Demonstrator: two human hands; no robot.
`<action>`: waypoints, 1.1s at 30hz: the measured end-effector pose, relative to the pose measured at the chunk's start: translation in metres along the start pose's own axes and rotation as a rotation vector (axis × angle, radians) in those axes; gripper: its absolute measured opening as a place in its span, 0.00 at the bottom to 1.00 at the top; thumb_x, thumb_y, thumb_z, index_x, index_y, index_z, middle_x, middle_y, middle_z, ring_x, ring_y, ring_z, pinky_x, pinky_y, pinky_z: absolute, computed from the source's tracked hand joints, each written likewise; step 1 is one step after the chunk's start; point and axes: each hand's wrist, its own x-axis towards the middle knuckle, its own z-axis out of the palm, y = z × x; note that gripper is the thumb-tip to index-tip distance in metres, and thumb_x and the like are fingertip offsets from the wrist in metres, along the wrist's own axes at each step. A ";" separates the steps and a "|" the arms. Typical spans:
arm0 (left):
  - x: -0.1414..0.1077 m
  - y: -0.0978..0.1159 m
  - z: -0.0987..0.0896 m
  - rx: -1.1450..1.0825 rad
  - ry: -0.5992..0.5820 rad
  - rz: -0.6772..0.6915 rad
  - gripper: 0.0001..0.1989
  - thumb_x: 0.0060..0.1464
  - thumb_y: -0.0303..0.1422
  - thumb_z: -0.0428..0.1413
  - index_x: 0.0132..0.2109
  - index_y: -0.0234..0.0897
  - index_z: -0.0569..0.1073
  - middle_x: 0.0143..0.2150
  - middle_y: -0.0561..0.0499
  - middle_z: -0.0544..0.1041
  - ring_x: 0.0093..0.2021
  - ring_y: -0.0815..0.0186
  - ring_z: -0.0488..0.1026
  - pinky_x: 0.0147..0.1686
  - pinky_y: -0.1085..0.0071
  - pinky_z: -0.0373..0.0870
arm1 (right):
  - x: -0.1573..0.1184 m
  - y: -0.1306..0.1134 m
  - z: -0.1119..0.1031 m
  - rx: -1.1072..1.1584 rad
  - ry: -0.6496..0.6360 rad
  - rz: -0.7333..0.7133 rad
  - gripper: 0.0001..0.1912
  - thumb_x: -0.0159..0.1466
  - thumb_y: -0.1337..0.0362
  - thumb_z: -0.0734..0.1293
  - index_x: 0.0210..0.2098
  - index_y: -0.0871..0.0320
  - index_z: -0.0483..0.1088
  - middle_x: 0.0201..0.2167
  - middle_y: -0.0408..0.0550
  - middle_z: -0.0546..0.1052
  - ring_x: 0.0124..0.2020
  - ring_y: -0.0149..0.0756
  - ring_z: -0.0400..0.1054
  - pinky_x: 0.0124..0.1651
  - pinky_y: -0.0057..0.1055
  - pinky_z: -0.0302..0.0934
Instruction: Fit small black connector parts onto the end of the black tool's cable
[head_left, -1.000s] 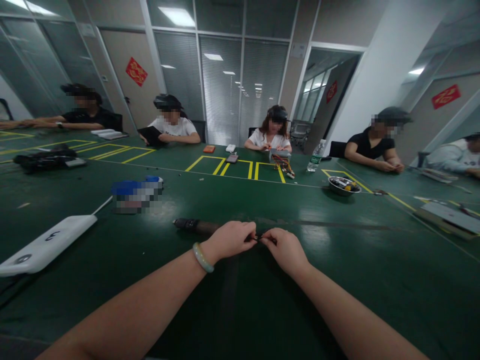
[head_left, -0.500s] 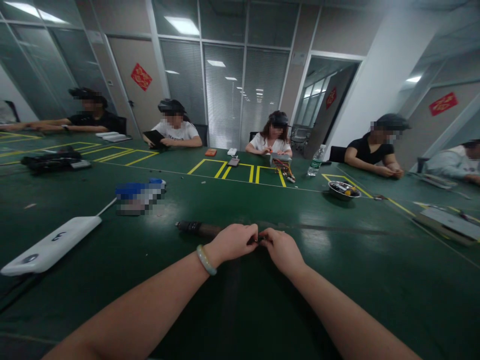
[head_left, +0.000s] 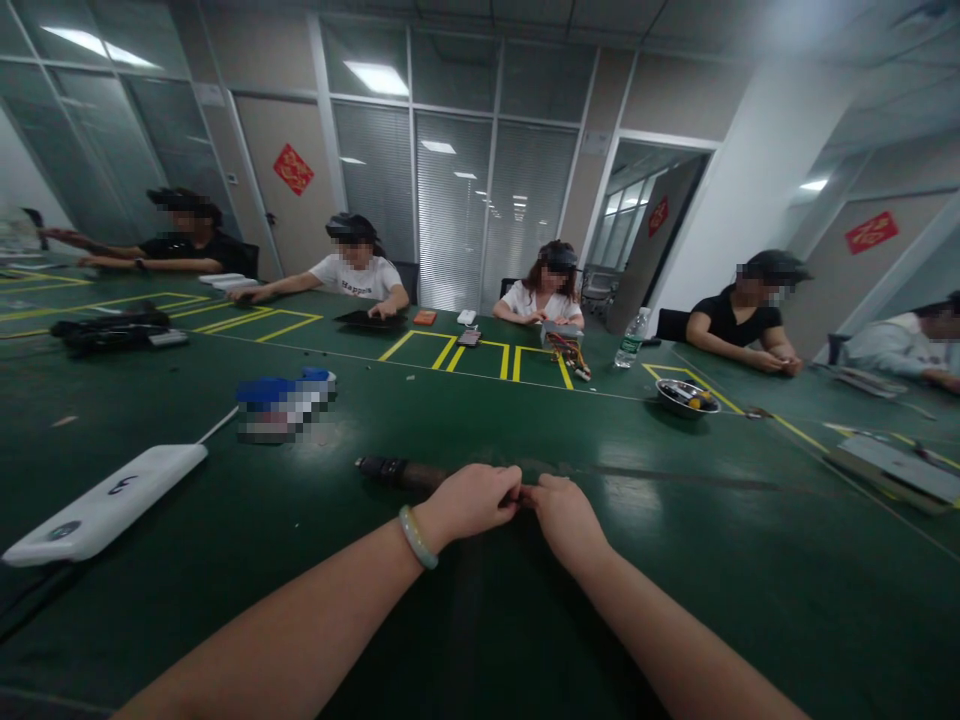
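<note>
Table (head_left: 330,540) green, glass wall far; tool (head_left: 401,473) lies left-right, tip left; hands (head_left: 480,500) (head_left: 566,515) pinched together, grip unclear.

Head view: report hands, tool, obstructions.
Left hand, right hand: fingertips close together, any held part hidden. Dark tool: lying partly behind left hand. Metal bowl: farther off, to the right.

Green counter (head_left: 675,580) marked with yellow tape (head_left: 505,362); behind, glass partitions (head_left: 454,75) with slatted blinds (head_left: 450,225), between a closed door (head_left: 264,140) bearing a red diamond (head_left: 293,169) and an open doorway (head_left: 628,205); at right, a white pillar (head_left: 757,180); light panels (head_left: 377,77) glowing in the glass.
</note>
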 end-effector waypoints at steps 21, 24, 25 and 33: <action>-0.007 0.013 -0.006 -0.079 0.196 0.066 0.13 0.52 0.31 0.54 0.45 0.38 0.65 0.46 0.46 0.73 0.52 0.58 0.69 0.58 0.57 0.61 | 0.000 -0.017 0.010 -0.317 -0.034 -0.045 0.12 0.64 0.75 0.60 0.45 0.65 0.71 0.38 0.57 0.70 0.39 0.44 0.66 0.43 0.39 0.60; -0.011 0.011 -0.010 -0.123 0.284 0.168 0.14 0.53 0.27 0.50 0.49 0.38 0.66 0.51 0.46 0.72 0.59 0.62 0.64 0.65 0.57 0.52 | 0.002 -0.011 0.008 -0.314 -0.020 -0.081 0.13 0.64 0.74 0.61 0.47 0.63 0.70 0.39 0.55 0.71 0.39 0.44 0.66 0.43 0.37 0.60; -0.012 0.008 -0.011 -0.134 0.297 0.199 0.15 0.53 0.26 0.50 0.49 0.38 0.66 0.52 0.46 0.72 0.60 0.62 0.63 0.66 0.58 0.51 | 0.003 -0.008 0.006 -0.314 -0.021 -0.085 0.13 0.64 0.74 0.60 0.47 0.63 0.70 0.39 0.54 0.71 0.39 0.43 0.66 0.43 0.36 0.60; -0.019 -0.005 -0.012 -0.175 0.366 0.304 0.16 0.54 0.26 0.49 0.50 0.39 0.69 0.51 0.48 0.73 0.58 0.63 0.65 0.65 0.54 0.53 | -0.027 0.078 -0.010 -0.319 -0.065 0.062 0.19 0.65 0.76 0.56 0.50 0.58 0.70 0.43 0.54 0.71 0.42 0.42 0.67 0.45 0.35 0.59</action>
